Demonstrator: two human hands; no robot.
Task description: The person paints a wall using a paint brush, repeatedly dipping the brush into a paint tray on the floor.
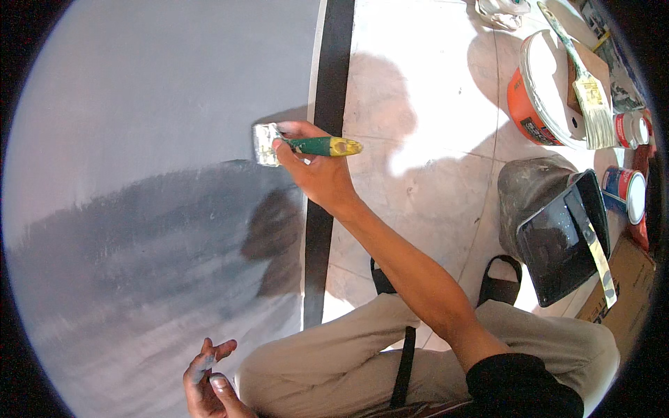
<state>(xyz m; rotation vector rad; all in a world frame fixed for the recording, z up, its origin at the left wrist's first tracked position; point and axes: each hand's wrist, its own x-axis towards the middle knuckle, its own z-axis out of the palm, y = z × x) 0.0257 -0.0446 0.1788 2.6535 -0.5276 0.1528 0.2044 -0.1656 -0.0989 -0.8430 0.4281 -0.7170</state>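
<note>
My right hand (pixel 319 167) grips a wide paintbrush (pixel 313 146) with a green and yellow handle, near its paint-caked ferrule. The brush head lies over a grey painted wall (pixel 157 104), close to its right edge, where a lighter grey area meets a darker, streaky one. Whether the bristles touch the surface cannot be told. Low in the view, my left hand (pixel 209 384) holds nothing; its fingers are apart and partly curled, with grey paint on them. A dark strip (pixel 330 68) runs along the painted surface's edge.
Sunlit floor tiles (pixel 418 209) lie to the right. Farther right are an orange paint bucket (pixel 517 107) with a broad brush (pixel 593 99) over it, a black paint tray (pixel 554 245) holding a flat tool (pixel 598 256), a blue-and-red can (pixel 616 185) and a cardboard box (pixel 632 277).
</note>
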